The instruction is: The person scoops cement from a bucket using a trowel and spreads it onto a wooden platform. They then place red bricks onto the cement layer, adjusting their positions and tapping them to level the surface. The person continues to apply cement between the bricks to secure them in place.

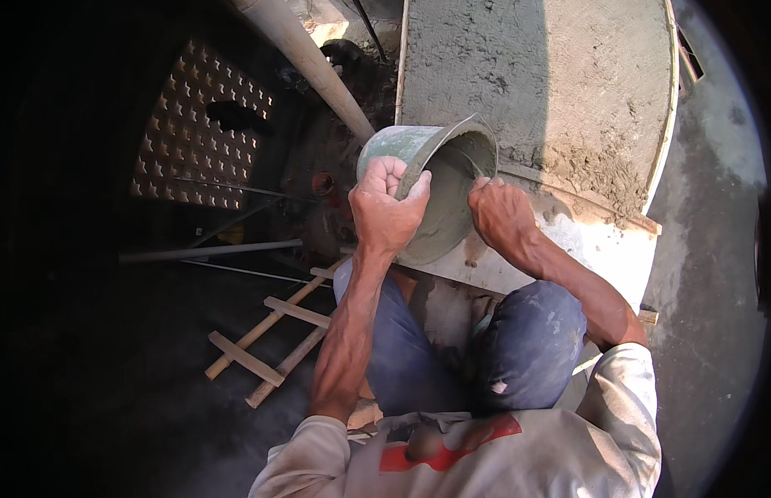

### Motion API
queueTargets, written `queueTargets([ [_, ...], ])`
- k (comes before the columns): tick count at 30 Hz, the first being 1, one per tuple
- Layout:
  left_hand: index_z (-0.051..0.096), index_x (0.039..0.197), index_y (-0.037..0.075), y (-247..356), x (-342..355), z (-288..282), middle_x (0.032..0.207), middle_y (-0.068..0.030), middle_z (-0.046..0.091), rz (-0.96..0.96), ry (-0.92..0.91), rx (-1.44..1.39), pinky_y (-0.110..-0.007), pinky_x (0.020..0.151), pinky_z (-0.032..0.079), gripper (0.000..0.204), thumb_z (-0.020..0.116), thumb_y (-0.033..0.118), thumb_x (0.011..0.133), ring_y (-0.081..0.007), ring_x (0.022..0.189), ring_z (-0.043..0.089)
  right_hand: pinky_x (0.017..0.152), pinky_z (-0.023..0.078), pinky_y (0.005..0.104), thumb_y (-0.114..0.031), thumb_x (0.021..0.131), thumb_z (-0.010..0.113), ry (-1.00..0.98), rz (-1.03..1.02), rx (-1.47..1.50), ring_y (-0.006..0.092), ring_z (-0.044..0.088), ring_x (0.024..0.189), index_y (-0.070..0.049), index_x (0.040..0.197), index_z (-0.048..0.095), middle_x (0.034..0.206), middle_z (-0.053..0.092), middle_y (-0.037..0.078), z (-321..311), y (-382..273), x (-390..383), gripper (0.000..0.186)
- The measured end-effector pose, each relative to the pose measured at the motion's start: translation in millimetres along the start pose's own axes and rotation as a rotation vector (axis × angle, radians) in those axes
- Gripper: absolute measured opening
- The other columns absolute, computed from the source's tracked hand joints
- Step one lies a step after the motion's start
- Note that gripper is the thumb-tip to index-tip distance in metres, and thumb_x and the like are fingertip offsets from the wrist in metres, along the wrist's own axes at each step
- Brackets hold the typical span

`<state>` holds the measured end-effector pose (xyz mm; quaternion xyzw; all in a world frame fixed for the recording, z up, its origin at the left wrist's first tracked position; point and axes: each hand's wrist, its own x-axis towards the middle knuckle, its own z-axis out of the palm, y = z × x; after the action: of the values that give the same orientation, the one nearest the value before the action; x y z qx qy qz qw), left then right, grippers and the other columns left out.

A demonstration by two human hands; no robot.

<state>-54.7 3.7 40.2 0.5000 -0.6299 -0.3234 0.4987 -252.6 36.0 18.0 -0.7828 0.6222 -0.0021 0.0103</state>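
Observation:
A pale green bucket is tipped on its side before me, its mouth toward me and to the right. Wet grey mortar coats its inner wall. My left hand is closed round the bucket's left rim, thumb over the edge. At the right side of the mouth my right hand is closed in a fist, its fingertips at the rim. A thin edge shows above its fingers inside the bucket; whether it is a tool or a wire handle I cannot tell.
A broad mortar-covered slab lies beyond the bucket, with rough clumps at its near edge. A slanting pole stands at the bucket's left. A wooden ladder lies lower left, beside a drop into a dark space. A patterned openwork wall is farther left.

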Motion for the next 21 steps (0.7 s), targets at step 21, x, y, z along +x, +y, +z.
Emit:
queueTargets([
  [21,0.057,0.096,0.002,-1,-32,55,0.079,0.0022,0.061,-0.073,0.237,-0.349,-0.019,0.058,0.038,0.018,0.075,0.001,0.094,-0.0013,0.063,0.050,0.064,0.054,0.0390,-0.022,0.097,0.070,-0.337,0.060,1.258,0.0236,0.072,0.069,0.005,0.095,0.068,0.080,0.073,0.015,-9,49,-79,0.027],
])
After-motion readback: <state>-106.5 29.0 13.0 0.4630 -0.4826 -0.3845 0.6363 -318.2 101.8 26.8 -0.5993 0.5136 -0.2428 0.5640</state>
